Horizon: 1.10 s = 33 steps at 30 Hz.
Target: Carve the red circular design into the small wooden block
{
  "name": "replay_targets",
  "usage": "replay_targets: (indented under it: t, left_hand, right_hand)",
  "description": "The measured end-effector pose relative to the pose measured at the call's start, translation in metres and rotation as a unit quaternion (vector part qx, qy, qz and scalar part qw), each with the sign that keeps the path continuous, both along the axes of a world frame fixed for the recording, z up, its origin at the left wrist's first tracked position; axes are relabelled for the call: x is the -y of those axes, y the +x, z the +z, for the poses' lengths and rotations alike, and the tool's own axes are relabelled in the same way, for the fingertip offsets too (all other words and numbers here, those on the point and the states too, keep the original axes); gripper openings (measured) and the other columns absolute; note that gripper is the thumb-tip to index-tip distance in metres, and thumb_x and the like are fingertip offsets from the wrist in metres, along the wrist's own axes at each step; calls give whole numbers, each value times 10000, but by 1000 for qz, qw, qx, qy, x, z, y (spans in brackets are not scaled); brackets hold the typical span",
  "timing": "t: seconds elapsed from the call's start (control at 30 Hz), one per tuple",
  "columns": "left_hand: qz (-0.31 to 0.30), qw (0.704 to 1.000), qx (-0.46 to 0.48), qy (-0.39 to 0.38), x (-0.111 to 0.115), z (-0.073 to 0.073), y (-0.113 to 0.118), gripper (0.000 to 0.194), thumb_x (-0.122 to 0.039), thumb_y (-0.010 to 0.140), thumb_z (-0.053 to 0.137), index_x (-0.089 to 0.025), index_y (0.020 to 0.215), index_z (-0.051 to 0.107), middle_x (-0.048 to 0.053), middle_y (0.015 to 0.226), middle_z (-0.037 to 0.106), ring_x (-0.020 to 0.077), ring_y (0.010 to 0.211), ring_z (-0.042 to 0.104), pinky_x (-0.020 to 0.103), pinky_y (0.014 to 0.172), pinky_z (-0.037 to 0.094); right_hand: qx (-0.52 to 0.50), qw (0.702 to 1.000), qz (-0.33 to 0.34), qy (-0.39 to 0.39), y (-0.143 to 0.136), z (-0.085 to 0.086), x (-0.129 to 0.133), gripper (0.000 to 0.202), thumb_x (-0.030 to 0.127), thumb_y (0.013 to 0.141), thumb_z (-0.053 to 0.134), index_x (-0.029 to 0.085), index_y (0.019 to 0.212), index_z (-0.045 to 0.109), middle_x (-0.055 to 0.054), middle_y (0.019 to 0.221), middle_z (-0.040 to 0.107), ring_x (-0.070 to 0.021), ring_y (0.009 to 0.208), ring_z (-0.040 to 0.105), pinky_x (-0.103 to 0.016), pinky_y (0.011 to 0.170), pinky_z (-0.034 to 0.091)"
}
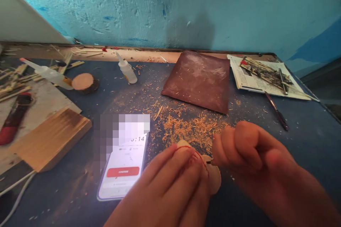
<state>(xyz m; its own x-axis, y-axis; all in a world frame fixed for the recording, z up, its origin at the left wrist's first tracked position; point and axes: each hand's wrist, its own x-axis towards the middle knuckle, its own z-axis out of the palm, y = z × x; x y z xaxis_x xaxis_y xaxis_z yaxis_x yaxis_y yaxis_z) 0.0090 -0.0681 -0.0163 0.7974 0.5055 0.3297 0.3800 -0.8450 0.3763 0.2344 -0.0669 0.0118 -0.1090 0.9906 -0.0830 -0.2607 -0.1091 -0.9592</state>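
Observation:
My left hand [170,188] is closed over a pale, rounded wooden piece [215,181] with a red line drawn on it, pressing it down near the front of the dark table. To the right, my right hand [245,147] is curled into a fist around a thin tool, most of it hidden by the fingers. The tool's dark tip [209,162] touches the edge of the wooden piece. Orange-brown wood shavings [186,127] lie scattered just beyond both hands.
A lit phone [124,172] lies left of my left hand. Farther left are a wooden block [53,138], a red-black cutter [16,117], a wood slice [84,82] and glue bottles [128,71]. Brown sandpaper [198,81], a pen [277,111] and a booklet [245,81] lie behind.

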Motion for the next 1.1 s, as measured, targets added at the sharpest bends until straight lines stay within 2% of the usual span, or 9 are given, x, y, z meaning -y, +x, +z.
replay_targets:
  t: [0.1,0.23,0.4,0.57,0.63,0.73,0.9,1.0,1.1]
  left_hand:
    - [72,996,-7,-52,-3,7,0,388,-92,1046,514,-238,1314,753,123,1501,723,346,1445,668,603,1232,538]
    - [98,990,21,-104,-2,9,2,406,-90,961,540,-272,1261,744,136,1679,531,362,1509,599,540,1132,638]
    - [110,980,42,-159,-7,5,11,386,-193,883,768,-258,1257,698,144,1610,551,346,1468,619,536,1167,616]
    - [153,966,62,-198,-9,-8,16,396,-266,875,836,-290,1236,674,119,1490,618,333,1425,640,545,1135,632]
    - [144,969,54,-194,-9,-14,16,491,-336,819,888,-291,1260,676,124,1463,645,359,1351,679,574,1095,647]
    - [127,975,45,-179,-8,-16,15,510,-315,820,836,-293,1306,682,119,1440,681,358,1289,706,572,1067,657]
    - [120,978,30,-167,-8,-12,14,482,-304,846,823,-309,1318,727,137,1545,612,387,1407,650,594,1125,620]
    - [113,979,32,-167,-7,-10,14,514,-325,850,839,-313,1349,714,158,1561,584,398,1459,606,629,1143,601]
    - [108,981,38,-156,-4,-8,16,478,-281,842,822,-294,1307,711,147,1517,605,364,1373,658,597,1128,622]
  right_hand:
    - [-5,999,0,50,-1,-11,0,540,619,986,749,223,677,549,21,630,449,-161,596,473,-311,564,440]
    - [-10,995,42,92,1,-23,0,526,571,1088,597,221,702,525,9,653,465,-164,624,475,-326,591,411]
    - [-47,990,86,104,5,-27,-4,514,473,1143,457,225,697,516,17,612,410,-152,566,406,-331,554,338]
    - [-63,989,88,103,4,-28,-6,588,586,1107,546,220,654,469,34,579,379,-136,538,346,-322,540,293]
    - [-51,990,84,104,4,-28,-5,577,555,1109,564,220,648,474,33,587,381,-137,551,343,-320,547,294]
    - [-29,988,92,117,5,-26,-3,551,509,1125,543,217,660,504,28,614,393,-141,574,348,-327,559,300]
    - [13,989,90,120,9,-13,1,615,706,998,677,222,647,532,33,615,419,-145,567,396,-341,557,348]
    - [-20,990,83,111,6,-4,4,607,593,1055,657,231,608,462,38,569,353,-138,516,352,-337,503,306]
    - [-46,991,70,102,1,-1,7,610,508,1086,617,226,584,415,44,536,278,-120,476,286,-332,467,270]
